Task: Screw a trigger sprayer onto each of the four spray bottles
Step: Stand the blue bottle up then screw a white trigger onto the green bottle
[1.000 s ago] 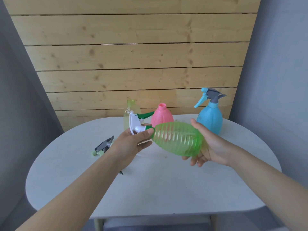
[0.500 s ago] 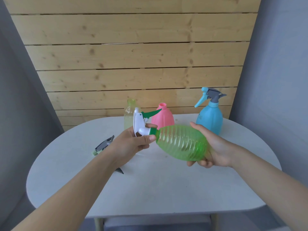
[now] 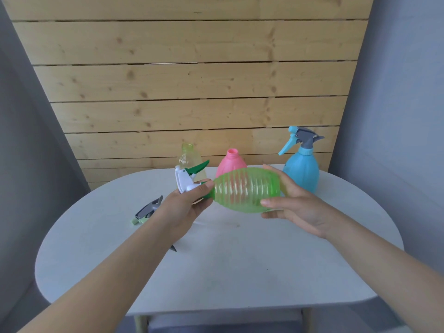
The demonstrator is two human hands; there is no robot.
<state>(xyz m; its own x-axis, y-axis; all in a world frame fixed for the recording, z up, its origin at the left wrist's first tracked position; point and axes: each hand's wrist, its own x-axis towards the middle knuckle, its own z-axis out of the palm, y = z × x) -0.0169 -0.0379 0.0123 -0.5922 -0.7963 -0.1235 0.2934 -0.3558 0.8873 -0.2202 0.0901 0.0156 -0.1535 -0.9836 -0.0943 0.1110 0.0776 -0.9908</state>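
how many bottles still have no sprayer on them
2. The yellow bottle stands at the table's back edge behind the left hand; the pink bottle stands right of it, behind the held green bottle. Both necks are bare.

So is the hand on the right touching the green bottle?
Touching. The head view shows the right hand wrapped around the green bottle, fingers pressed on its side.

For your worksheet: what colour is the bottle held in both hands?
Clear green, ribbed bottle; head view.
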